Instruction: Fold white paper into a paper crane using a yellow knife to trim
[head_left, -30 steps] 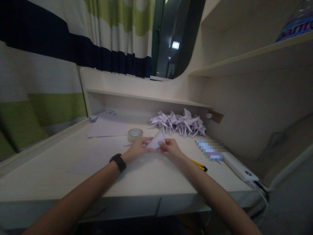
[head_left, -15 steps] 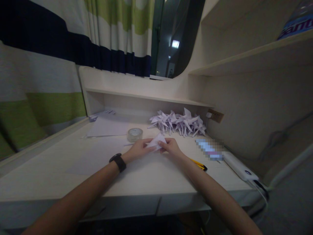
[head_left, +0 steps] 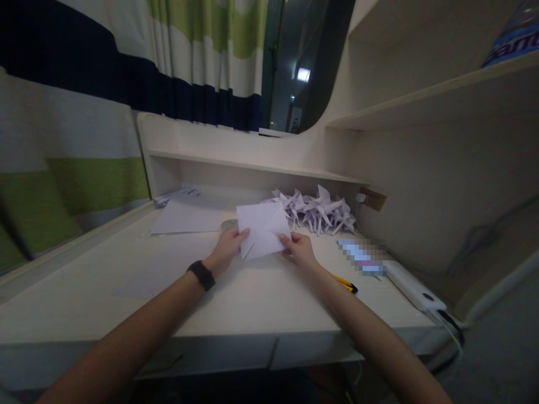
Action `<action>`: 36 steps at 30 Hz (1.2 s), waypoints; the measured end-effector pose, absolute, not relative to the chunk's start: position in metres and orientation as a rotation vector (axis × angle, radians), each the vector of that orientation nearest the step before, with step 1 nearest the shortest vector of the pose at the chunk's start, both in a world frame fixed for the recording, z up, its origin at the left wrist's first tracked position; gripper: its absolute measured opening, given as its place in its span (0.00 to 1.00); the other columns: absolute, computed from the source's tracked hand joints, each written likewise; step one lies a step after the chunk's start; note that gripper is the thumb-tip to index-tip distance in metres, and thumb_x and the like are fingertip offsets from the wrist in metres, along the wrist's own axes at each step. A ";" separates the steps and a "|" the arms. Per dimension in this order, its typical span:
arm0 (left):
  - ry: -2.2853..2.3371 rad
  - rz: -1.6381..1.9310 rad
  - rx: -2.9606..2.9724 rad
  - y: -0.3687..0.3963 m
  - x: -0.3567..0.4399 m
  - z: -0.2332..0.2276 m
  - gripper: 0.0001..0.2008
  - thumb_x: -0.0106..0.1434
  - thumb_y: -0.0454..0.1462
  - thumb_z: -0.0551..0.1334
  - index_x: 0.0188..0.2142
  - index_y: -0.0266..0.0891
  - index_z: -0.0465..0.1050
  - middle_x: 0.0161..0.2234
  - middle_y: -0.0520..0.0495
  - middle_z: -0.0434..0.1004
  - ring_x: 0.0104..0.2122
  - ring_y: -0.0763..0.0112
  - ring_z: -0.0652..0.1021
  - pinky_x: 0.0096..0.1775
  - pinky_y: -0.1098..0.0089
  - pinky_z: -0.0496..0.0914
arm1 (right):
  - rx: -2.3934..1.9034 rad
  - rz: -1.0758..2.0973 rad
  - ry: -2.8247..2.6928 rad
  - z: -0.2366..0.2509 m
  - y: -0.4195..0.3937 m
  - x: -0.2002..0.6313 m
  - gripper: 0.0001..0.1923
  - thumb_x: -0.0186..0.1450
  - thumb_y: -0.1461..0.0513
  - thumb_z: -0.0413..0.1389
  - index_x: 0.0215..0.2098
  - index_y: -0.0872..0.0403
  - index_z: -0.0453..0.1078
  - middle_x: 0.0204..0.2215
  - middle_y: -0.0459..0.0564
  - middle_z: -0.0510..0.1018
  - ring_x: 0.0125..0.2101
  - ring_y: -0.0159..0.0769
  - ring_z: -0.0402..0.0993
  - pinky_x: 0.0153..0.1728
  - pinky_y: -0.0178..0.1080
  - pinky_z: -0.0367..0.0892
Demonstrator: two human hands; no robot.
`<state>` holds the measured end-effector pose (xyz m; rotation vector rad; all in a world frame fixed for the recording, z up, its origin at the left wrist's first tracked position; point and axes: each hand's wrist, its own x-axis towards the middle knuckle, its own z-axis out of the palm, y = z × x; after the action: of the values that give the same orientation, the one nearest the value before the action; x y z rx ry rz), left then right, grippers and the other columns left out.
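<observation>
The left hand (head_left: 227,248) pinches the left edge of the creased paper square (head_left: 261,229), held upright just above the worktop (head_left: 126,280); the right hand (head_left: 300,249) pinches its right edge, fingers closed on it. Likely featherweight, limp and easily crumpled; best held at opposite edges.

A single head-worn camera looks forward and down from close above the desk (head_left: 105,280) toward its back shelf (head_left: 252,165)

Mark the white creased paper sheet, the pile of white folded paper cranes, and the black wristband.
white creased paper sheet (head_left: 261,231), head view, centre of the sheet
pile of white folded paper cranes (head_left: 319,211), head view, middle of pile
black wristband (head_left: 201,274), head view, band's top face
</observation>
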<state>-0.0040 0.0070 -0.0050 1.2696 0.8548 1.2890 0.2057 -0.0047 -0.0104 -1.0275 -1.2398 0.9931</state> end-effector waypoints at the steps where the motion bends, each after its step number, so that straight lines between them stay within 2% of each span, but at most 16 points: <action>1: 0.850 1.269 1.285 0.006 -0.004 -0.003 0.22 0.53 0.48 0.67 0.39 0.32 0.74 0.37 0.39 0.78 0.32 0.62 0.78 0.33 0.66 0.73 | -1.024 0.979 -1.254 -0.010 -0.004 0.207 0.22 0.47 0.47 0.67 0.26 0.57 0.74 0.23 0.47 0.76 0.23 0.33 0.72 0.23 0.36 0.72; 5: 0.902 1.343 1.341 0.004 -0.007 0.001 0.25 0.50 0.47 0.69 0.44 0.34 0.73 0.41 0.40 0.78 0.33 0.63 0.78 0.30 0.69 0.73 | -1.034 0.988 -1.326 -0.006 -0.002 0.211 0.21 0.46 0.48 0.67 0.26 0.57 0.74 0.22 0.47 0.76 0.23 0.33 0.72 0.23 0.36 0.72; 8: 0.981 1.408 1.320 0.008 -0.012 0.001 0.25 0.48 0.46 0.71 0.41 0.32 0.74 0.37 0.41 0.79 0.30 0.65 0.78 0.28 0.70 0.72 | -1.021 1.034 -1.351 -0.004 -0.003 0.214 0.21 0.45 0.50 0.67 0.27 0.57 0.74 0.24 0.47 0.77 0.23 0.33 0.73 0.24 0.35 0.71; 13: 0.940 1.374 1.271 0.017 -0.022 0.001 0.23 0.45 0.43 0.73 0.38 0.31 0.75 0.36 0.41 0.80 0.30 0.65 0.79 0.31 0.66 0.74 | -1.002 1.083 -1.316 -0.003 -0.002 0.223 0.17 0.47 0.54 0.68 0.31 0.55 0.75 0.29 0.48 0.80 0.27 0.33 0.75 0.28 0.36 0.74; 20: 0.954 1.222 1.408 0.025 -0.035 0.002 0.14 0.49 0.40 0.71 0.33 0.33 0.77 0.29 0.42 0.80 0.24 0.70 0.77 0.27 0.69 0.73 | -1.122 1.051 -1.233 0.006 0.000 0.233 0.11 0.48 0.61 0.68 0.27 0.55 0.73 0.25 0.47 0.79 0.23 0.32 0.74 0.23 0.32 0.72; 24: 0.933 1.091 1.462 0.029 -0.040 0.000 0.12 0.51 0.41 0.70 0.30 0.34 0.78 0.26 0.42 0.79 0.22 0.70 0.76 0.25 0.70 0.72 | -1.043 1.166 -1.285 0.012 -0.004 0.236 0.13 0.47 0.60 0.68 0.29 0.55 0.73 0.27 0.47 0.79 0.25 0.32 0.74 0.26 0.33 0.73; 28: 0.895 1.072 1.491 0.028 -0.041 0.001 0.11 0.51 0.41 0.70 0.28 0.34 0.78 0.23 0.43 0.78 0.20 0.70 0.75 0.24 0.70 0.71 | -1.050 1.298 -1.344 0.015 -0.007 0.240 0.24 0.46 0.61 0.69 0.40 0.54 0.71 0.32 0.49 0.80 0.27 0.34 0.76 0.27 0.35 0.73; 31: 0.872 1.108 1.453 0.026 -0.041 0.004 0.10 0.52 0.40 0.70 0.28 0.33 0.77 0.24 0.43 0.78 0.21 0.72 0.74 0.25 0.70 0.71 | -1.067 1.276 -1.365 0.015 -0.007 0.241 0.25 0.44 0.61 0.70 0.40 0.56 0.71 0.29 0.49 0.80 0.26 0.33 0.75 0.27 0.35 0.72; 36: 0.823 1.090 1.409 0.023 -0.042 0.006 0.14 0.53 0.40 0.69 0.37 0.34 0.77 0.30 0.43 0.79 0.24 0.71 0.76 0.27 0.70 0.72 | -0.991 1.184 -1.368 0.012 -0.004 0.241 0.18 0.45 0.61 0.69 0.34 0.56 0.75 0.32 0.48 0.80 0.29 0.32 0.74 0.30 0.34 0.70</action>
<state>-0.0420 0.0229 0.0055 1.4090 0.8232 1.0901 0.2410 -0.0039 0.0120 -0.9913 -1.3681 1.1840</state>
